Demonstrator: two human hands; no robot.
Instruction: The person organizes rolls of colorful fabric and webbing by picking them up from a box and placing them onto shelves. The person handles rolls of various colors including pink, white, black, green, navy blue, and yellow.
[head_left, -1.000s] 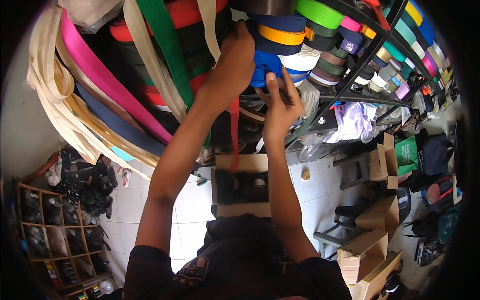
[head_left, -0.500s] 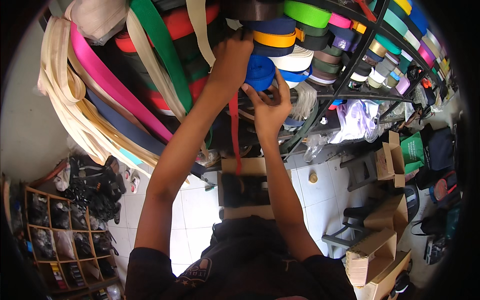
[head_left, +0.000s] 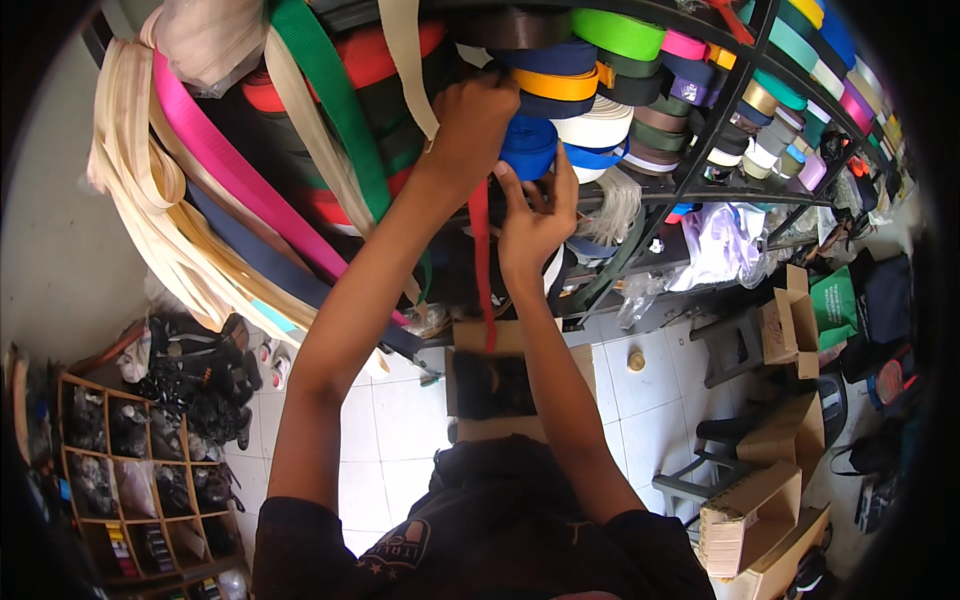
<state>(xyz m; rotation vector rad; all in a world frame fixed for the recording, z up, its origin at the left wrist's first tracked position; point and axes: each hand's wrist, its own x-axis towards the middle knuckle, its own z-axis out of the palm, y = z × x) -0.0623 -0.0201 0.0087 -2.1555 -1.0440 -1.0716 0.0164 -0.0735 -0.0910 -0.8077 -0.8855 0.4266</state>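
A blue roll of webbing (head_left: 530,150) sits at the shelf's front, below a stack of navy and yellow rolls (head_left: 553,84). The fingers and thumb of my right hand (head_left: 540,225) grip its lower front edge. Just left of it, my left hand (head_left: 478,112) reaches in beside the stack with its fingers bent inward. Its fingertips are hidden, so what they hold cannot be made out. A white roll (head_left: 597,124) is at the blue roll's right. Below my left hand, a narrow red strap (head_left: 481,255) hangs between my forearms.
Cream, pink and green straps (head_left: 345,110) drape from the shelf (head_left: 690,160) at left. More rolls fill its right side. An open carton (head_left: 500,428) stands on the floor before me. Cartons (head_left: 745,520) and grey stools (head_left: 725,345) are at right, a pigeonhole rack (head_left: 130,460) at left.
The blue roll has tipped, so less of its top and more of its side shows. My right hand stays on it. The whole view has shifted slightly.
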